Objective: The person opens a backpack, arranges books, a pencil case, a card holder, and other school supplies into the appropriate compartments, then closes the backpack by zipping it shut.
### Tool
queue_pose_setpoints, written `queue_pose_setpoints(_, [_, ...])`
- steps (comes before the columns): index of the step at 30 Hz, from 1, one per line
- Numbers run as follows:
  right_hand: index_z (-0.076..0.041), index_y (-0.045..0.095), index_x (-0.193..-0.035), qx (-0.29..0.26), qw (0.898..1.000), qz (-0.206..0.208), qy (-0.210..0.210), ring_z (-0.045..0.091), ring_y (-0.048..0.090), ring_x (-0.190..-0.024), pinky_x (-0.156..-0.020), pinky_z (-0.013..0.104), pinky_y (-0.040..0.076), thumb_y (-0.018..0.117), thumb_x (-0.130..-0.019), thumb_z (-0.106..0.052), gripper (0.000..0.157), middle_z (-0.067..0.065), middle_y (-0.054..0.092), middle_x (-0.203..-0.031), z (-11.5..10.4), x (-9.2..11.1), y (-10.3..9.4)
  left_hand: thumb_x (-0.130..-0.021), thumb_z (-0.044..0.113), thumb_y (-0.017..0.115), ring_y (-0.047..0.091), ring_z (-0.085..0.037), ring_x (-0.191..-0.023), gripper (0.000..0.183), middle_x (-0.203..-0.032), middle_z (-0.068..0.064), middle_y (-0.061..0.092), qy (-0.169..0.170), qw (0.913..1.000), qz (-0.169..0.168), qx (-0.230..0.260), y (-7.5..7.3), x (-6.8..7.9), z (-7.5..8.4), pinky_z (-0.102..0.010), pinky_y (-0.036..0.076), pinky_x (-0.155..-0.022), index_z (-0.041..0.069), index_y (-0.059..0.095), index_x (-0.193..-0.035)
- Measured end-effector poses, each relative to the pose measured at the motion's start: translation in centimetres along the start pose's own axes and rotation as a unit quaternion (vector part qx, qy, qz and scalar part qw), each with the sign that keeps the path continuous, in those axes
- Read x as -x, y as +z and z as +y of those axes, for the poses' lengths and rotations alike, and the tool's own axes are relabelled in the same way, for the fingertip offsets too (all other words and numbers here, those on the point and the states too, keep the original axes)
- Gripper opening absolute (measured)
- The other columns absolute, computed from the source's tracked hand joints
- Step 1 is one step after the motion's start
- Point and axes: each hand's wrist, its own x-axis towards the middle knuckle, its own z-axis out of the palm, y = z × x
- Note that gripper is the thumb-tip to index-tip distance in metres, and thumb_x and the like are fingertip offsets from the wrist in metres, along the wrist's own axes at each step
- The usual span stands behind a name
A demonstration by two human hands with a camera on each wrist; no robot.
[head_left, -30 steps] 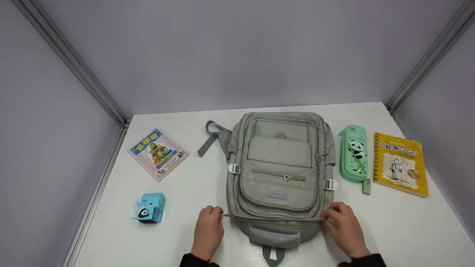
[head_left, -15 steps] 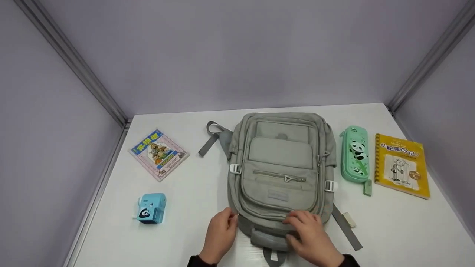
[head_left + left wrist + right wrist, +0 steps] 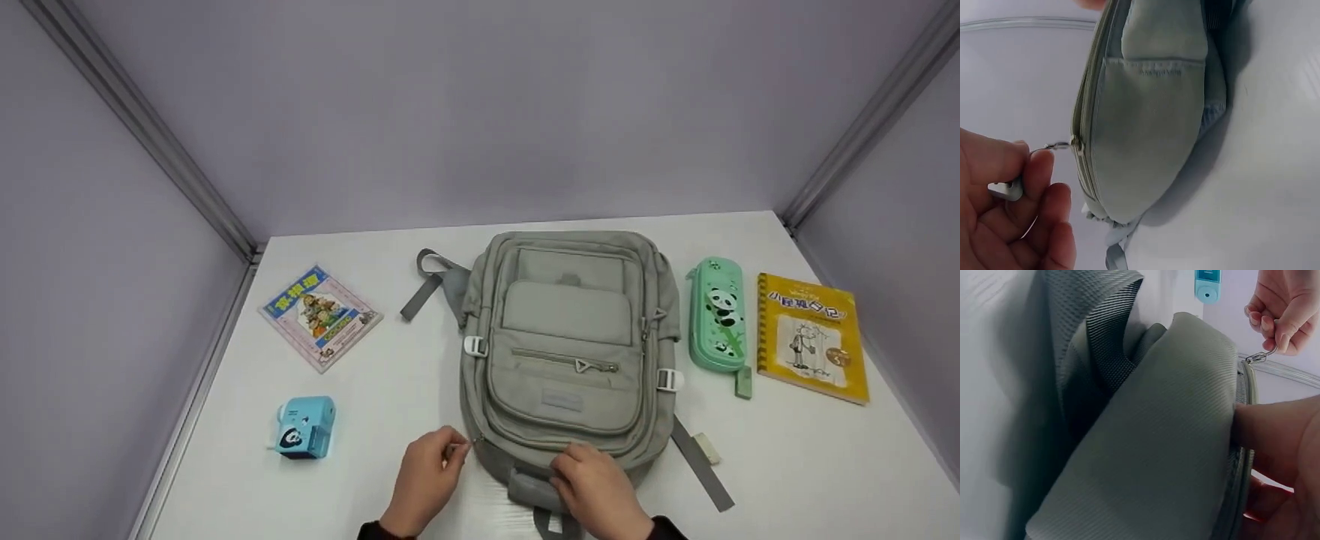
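A grey-green backpack (image 3: 566,311) lies on its back, its top end towards me. My left hand (image 3: 426,476) is at its near left corner, pinching a metal zipper pull (image 3: 1057,145) between thumb and forefinger; the slider sits on the zipper along the bag's edge. At the middle of the near end, by the padded carry handle (image 3: 531,489), my right hand (image 3: 596,487) grips the bag's zippered edge. The right wrist view has the right thumb (image 3: 1266,430) pressed on the fabric beside the zipper, with fingers on the other side, partly hidden.
Left of the bag lie a pink comic book (image 3: 321,316) and a blue panda pencil sharpener (image 3: 306,427). To its right are a green panda pencil case (image 3: 716,315) and a yellow spiral book (image 3: 811,337). A grey strap (image 3: 703,465) trails near a small cream-coloured block (image 3: 707,448).
My right hand has moved left from the bag's right side to the middle of its near edge, uncovering the strap and cream block. The left hand keeps its pinch, shifting only slightly.
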Motion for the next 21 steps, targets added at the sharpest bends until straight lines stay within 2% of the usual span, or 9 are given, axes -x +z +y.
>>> queue_pose_setpoints(3, [-0.015,0.070,-0.084,-0.004,0.999,0.027,-0.017,0.013,0.062,-0.078,-0.068,0.031,0.050,0.078,-0.082,-0.010,0.009,-0.006,0.062,-0.081,0.2,0.1,0.2,-0.092,0.012,0.068,0.052,0.001,-0.067,0.005,-0.076,0.004,0.067,-0.003,0.9997,-0.011,-0.022,-0.7,-1.0,-1.0,-0.019,0.042,-0.061,0.011,0.069,-0.088])
queue_pose_setpoints(6, [-0.016,0.071,-0.083,-0.008,0.998,0.052,-0.036,0.012,0.061,-0.076,-0.067,0.030,0.050,0.079,-0.080,-0.009,0.010,-0.006,0.060,-0.079,0.4,0.2,0.3,-0.092,0.013,0.068,0.057,-0.001,-0.069,0.005,-0.079,0.003,0.070,-0.006,0.9991,-0.034,-0.023,-1.1,-2.2,-1.9,-0.020,0.043,-0.061,0.011,0.071,-0.089])
queue_pose_setpoints(10, [-0.016,0.074,-0.084,-0.023,0.998,0.049,-0.042,0.012,0.059,-0.073,-0.066,0.029,0.049,0.078,-0.081,-0.010,0.008,-0.007,0.059,-0.076,0.7,0.4,0.2,-0.092,0.014,0.068,0.062,-0.005,-0.071,0.005,-0.083,0.000,0.073,0.003,0.9986,-0.047,-0.025,-1.0,-4.0,-2.5,-0.021,0.045,-0.061,0.012,0.071,-0.089])
queue_pose_setpoints(14, [-0.015,0.075,-0.084,-0.037,0.997,0.050,-0.048,0.010,0.057,-0.070,-0.064,0.026,0.049,0.078,-0.081,-0.010,0.007,-0.007,0.059,-0.074,0.8,0.4,0.2,-0.093,0.014,0.068,0.064,-0.011,-0.072,0.006,-0.085,-0.003,0.074,0.006,0.9983,-0.030,-0.049,-1.0,-6.0,-2.9,-0.023,0.047,-0.061,0.010,0.071,-0.089])
queue_pose_setpoints(21, [-0.016,0.076,-0.081,-0.028,0.991,0.098,-0.083,0.010,0.057,-0.069,-0.062,0.023,0.047,0.082,-0.076,-0.009,0.010,-0.008,0.062,-0.074,0.9,0.6,0.9,-0.092,0.013,0.069,0.069,-0.022,-0.078,0.005,-0.088,-0.008,0.075,-0.011,0.9950,0.004,-0.099,-1.0,-10.1,-4.1,-0.036,0.053,-0.068,0.010,0.071,-0.088])
